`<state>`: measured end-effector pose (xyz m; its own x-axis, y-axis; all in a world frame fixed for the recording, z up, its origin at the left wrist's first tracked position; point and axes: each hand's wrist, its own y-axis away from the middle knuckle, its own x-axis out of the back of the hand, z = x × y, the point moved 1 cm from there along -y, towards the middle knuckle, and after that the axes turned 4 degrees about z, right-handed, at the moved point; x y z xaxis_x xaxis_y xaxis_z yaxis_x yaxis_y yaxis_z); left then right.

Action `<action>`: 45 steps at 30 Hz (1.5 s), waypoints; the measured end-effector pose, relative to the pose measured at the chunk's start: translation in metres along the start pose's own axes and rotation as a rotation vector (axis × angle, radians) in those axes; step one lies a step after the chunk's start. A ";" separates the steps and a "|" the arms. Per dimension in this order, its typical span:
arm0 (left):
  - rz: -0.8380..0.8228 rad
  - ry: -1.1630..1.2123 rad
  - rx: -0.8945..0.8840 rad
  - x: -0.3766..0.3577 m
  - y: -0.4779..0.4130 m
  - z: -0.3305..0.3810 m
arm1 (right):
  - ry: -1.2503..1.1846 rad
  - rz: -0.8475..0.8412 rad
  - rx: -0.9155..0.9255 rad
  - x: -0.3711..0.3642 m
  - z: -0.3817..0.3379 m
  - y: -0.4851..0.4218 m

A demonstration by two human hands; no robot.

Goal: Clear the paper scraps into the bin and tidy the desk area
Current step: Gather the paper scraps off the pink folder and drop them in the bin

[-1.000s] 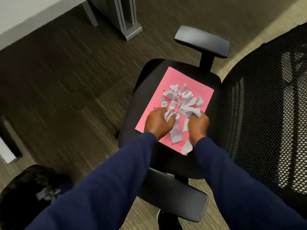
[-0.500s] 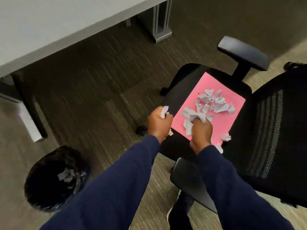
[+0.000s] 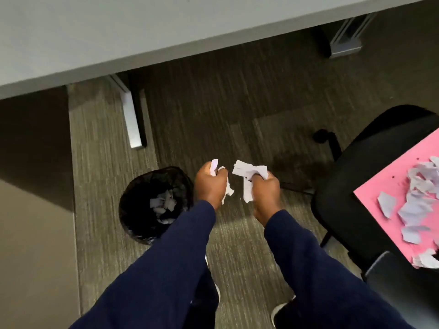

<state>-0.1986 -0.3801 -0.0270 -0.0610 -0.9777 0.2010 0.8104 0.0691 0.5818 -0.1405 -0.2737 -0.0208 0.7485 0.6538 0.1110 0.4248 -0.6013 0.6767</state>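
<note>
Left hand (image 3: pixel 210 185): fist closed tight round a wad of white paper scraps (image 3: pixel 215 166), bits poking out above the knuckles and below the palm; it hangs just to the right of the bin, above the carpet, not over the opening.
Right hand (image 3: pixel 264 189): also clenched, gripping a bigger bunch of scraps (image 3: pixel 249 170) that fans out over the fingers, one strip dangling beneath; it sits beside the left hand, a small gap between the two.
Bin (image 3: pixel 133 210): black, round, lined with a dark bag, standing on the floor near the desk leg; there's white paper lying in the bottom (image 3: pixel 162 205).
Pink sheet (image 3: pixel 389 184): flat on the seat of the chair at the right edge, partly cut off by the frame.
Loose scraps (image 3: pixel 418 205): plenty lying scattered on the pink sheet, well apart from both hands and from the bin.
Chair (image 3: pixel 344 186): black office chair, seat and one armrest showing at the right.
Desk (image 3: pixel 118 32): pale grey top running across the upper part, metal leg (image 3: pixel 134 119) coming down to the floor behind the bin.
Carpet (image 3: pixel 225 110): grey-brown striped tiles under everything.
Sleeves (image 3: pixel 166 269): dark navy, both arms reaching forward and down.
</note>
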 end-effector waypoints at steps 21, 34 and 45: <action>0.464 0.282 0.461 0.235 -0.113 -0.162 | 0.291 -0.371 -0.480 -0.233 0.192 0.013; 0.321 0.274 0.420 0.226 -0.118 -0.157 | 0.315 -0.439 -0.495 -0.216 0.176 0.005; 0.207 0.187 0.324 0.127 -0.068 -0.091 | 0.212 -0.404 -0.312 -0.117 0.071 0.012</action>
<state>-0.2088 -0.5266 -0.1132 0.2149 -0.9536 0.2109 0.5677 0.2977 0.7675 -0.1877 -0.3899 -0.0774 0.4248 0.9017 -0.0799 0.4618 -0.1400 0.8759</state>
